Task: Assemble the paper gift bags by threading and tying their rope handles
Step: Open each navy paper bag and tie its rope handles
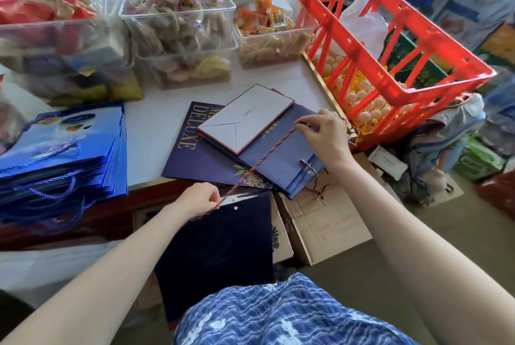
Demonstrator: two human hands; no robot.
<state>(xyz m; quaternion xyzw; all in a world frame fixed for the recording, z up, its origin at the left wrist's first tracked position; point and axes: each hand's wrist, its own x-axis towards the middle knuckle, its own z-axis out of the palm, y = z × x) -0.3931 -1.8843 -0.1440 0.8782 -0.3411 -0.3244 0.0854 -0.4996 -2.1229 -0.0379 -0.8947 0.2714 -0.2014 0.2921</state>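
A multicoloured twisted rope handle [264, 155] is stretched taut between my two hands. My left hand [199, 199] pinches its near end at the top edge of a dark navy paper bag [220, 255] that hangs over my lap, close to a punched hole [236, 208]. My right hand [324, 135] pinches the far end above flat navy bags [281, 160] lying on the table. One of those flat bags has a rope [308, 166] through its eyelet. A white-bottomed folded bag [245, 119] lies on top.
A stack of bright blue gift bags [61, 155] with blue rope handles lies at the left. Clear tubs of wrapped snacks [178, 35] line the back of the table. A red plastic crate [390, 49] stands at the right. Cardboard boxes [326, 222] sit on the floor below.
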